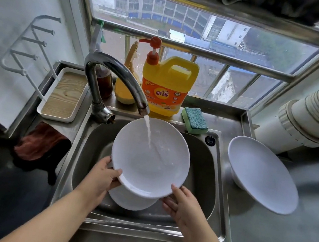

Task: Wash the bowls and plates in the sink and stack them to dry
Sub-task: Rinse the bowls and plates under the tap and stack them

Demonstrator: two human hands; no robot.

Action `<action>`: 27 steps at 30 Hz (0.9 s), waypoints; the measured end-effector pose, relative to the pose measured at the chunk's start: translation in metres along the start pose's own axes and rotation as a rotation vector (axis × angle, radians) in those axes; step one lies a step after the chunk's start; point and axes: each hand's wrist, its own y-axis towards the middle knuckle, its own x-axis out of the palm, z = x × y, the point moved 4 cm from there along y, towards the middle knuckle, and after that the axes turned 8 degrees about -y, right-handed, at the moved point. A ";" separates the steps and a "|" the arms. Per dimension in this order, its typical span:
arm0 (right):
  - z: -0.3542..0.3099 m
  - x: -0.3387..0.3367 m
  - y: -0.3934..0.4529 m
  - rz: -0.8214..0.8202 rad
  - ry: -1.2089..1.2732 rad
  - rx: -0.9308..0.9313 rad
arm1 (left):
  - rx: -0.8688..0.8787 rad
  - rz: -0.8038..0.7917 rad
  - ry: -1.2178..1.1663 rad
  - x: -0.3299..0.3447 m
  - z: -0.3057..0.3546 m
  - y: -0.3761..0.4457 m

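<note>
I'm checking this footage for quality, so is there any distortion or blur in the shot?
Head view: strong wide-angle bending curves the window bars and sink edges; corners are dark and soft; the plate under the faucet is sharp.

This is a home kitchen, with a steel sink [223,173] under a running tap [115,76], a bottle of dish soap [166,86], a sponge [194,120] and a window [190,25] facing apartment blocks.
</note>
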 end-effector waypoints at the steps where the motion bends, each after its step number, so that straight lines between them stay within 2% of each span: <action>1: -0.002 -0.005 0.003 0.036 -0.001 0.005 | 0.013 -0.002 0.023 -0.003 0.004 0.001; 4: -0.006 -0.013 0.010 0.086 -0.019 0.019 | 0.036 -0.012 0.088 -0.010 0.015 0.003; 10: 0.006 -0.004 0.021 0.072 -0.019 0.117 | 0.061 -0.038 0.138 -0.014 0.024 0.002; 14: 0.011 0.002 0.025 0.058 0.089 0.164 | -0.004 -0.078 0.121 -0.019 0.020 0.003; 18: 0.002 0.002 0.021 -0.011 0.170 0.101 | -0.095 -0.128 0.089 -0.015 0.015 0.003; 23: -0.020 -0.003 0.007 0.040 0.007 0.022 | -0.179 -0.076 0.080 -0.011 0.002 0.006; 27: -0.033 -0.005 -0.002 0.179 -0.306 -0.093 | -0.158 0.059 0.212 -0.015 -0.005 0.012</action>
